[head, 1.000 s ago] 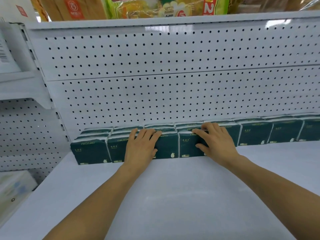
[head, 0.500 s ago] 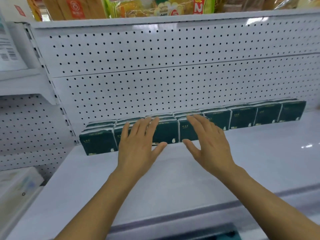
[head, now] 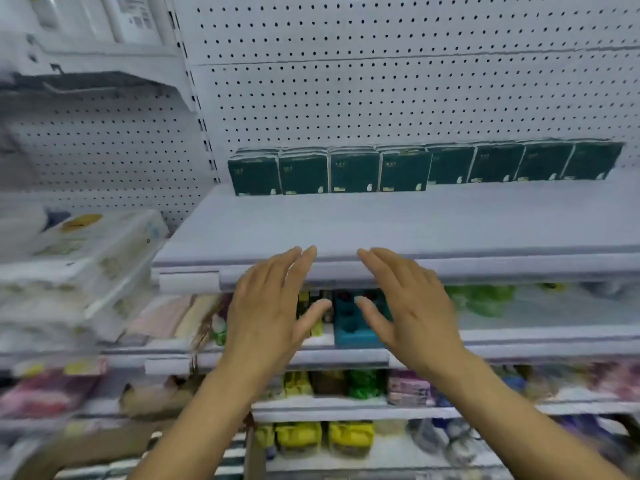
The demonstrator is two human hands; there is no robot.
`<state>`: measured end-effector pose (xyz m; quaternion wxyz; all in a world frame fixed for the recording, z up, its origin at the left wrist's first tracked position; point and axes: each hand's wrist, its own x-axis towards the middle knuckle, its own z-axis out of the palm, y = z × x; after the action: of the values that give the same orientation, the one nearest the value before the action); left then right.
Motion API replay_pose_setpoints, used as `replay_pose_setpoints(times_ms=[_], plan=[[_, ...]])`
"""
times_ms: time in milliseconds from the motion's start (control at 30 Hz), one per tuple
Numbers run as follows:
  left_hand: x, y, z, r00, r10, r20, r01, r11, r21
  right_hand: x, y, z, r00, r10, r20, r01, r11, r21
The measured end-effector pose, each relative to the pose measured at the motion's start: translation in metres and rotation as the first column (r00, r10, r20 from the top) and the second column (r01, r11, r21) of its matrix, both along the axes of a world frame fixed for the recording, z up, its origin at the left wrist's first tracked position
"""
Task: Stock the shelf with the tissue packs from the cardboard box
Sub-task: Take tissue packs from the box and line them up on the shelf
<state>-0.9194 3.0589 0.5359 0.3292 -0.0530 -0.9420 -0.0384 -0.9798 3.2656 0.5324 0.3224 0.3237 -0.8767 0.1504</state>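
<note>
Head camera looks down on a white metal shelf [head: 398, 223] with a row of dark green tissue packs [head: 415, 168] lined up along its back edge, standing upright against the white perforated back panel [head: 381, 98]. The packs sit side by side, touching, running from near the left upright across to the right; the left few stand slightly forward of the rest. The front of the shelf board is bare.

Both hands are out in front of the shelf edge, well apart from the packs. The left hand [head: 266, 313] is spread wide, palm down, fingers extended, thumb angled inward — it has hold of nothing. The right hand [head: 412, 306] mirrors it, fingers splayed and loose, thumb pointing toward the left hand, also carrying nothing. The fingertips of both overlap the shelf's front lip in the picture; whether they touch it, I cannot tell. Bare forearms run down to the bottom corners.

Below, the lower shelves hold blurred goods: a teal box [head: 353, 327] between the two thumbs, green and yellow packets further down. On the left, clear-wrapped white bundles [head: 86, 265] are stacked on a neighbouring shelf. A brown cardboard edge [head: 86, 448] shows at the lower left, heavily blurred.
</note>
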Motion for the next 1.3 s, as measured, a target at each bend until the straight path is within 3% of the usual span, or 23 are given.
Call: replay_pose_setpoints(times_ms=[267, 433, 567, 733, 867, 1100, 1300], plan=[[0.130, -0.016, -0.071, 0.957, 0.143, 0.254, -0.164, 0.984, 0.065, 0.100, -0.011, -0.064, 0.980, 0.090, 0.176, -0.108, 0.990, 0.096], [0.204, -0.049, -0.117, 0.837, 0.243, 0.490, -0.325, 0.941, 0.089, 0.150, -0.040, -0.101, 0.937, 0.158, 0.311, -0.204, 0.971, 0.121], [0.246, -0.086, -0.149, 0.752, 0.279, 0.597, -0.439, 0.888, 0.138, 0.179, -0.076, -0.129, 0.887, 0.194, 0.419, -0.281, 0.947, 0.157], [0.287, -0.139, -0.201, 0.675, 0.202, 0.710, -0.589, 0.727, 0.353, 0.205, -0.128, -0.171, 0.801, 0.190, 0.567, -0.374, 0.899, 0.227], [0.311, -0.182, -0.246, 0.629, 0.128, 0.767, -0.646, 0.635, 0.424, 0.218, -0.171, -0.203, 0.732, 0.163, 0.662, -0.410, 0.881, 0.236], [0.307, -0.241, -0.305, 0.559, 0.013, 0.829, -0.648, 0.630, 0.427, 0.222, -0.244, -0.261, 0.635, 0.063, 0.770, -0.442, 0.847, 0.296], [0.285, -0.271, -0.347, 0.578, -0.041, 0.815, -0.594, 0.663, 0.455, 0.213, -0.296, -0.311, 0.656, 0.030, 0.754, -0.490, 0.777, 0.395]])
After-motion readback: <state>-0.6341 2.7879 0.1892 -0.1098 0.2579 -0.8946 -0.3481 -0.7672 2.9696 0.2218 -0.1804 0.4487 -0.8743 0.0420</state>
